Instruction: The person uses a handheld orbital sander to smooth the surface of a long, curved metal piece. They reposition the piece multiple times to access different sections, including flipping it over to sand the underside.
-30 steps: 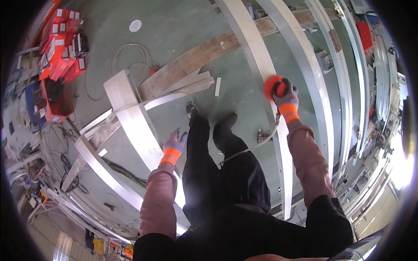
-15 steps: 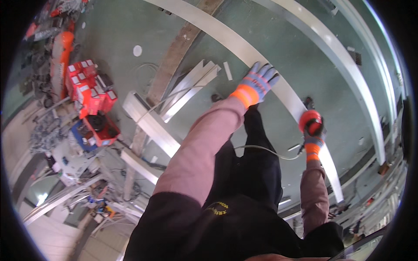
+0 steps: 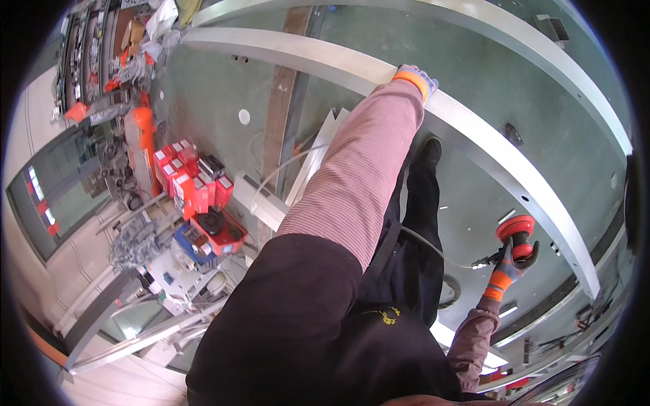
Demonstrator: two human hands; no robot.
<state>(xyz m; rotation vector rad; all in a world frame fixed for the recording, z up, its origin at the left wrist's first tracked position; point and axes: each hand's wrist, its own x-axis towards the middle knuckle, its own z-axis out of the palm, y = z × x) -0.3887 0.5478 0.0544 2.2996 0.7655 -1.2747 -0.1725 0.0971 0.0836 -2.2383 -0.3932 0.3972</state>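
Note:
A long pale metal bar (image 3: 487,149) with a few holes in its side runs across in front of me, bowed by the lens. My left hand (image 3: 418,80), in a grey and orange work glove, reaches across to it, fingers curled round its far edge; the sleeve and cuff hide part of the grip. On the near side of the bar, at the right, my gloved right hand (image 3: 508,268) holds a red air sander (image 3: 517,235), its round pad turned away from the hand and apart from the bar. A thin air hose (image 3: 428,245) trails from the sander past my legs.
Another metal bar (image 3: 535,57) lies beyond. At left are stacked red boxes (image 3: 189,177), a red bin (image 3: 229,233), a blue bin (image 3: 193,245) and an orange cylinder-like piece (image 3: 142,132). A rusty beam (image 3: 279,101) and white profiles (image 3: 264,203) lie near my left arm.
My left hand has gone from lying flat on the bar to curling round its far edge. The bar now shows a side with holes. My right hand has drawn the sander off the bar.

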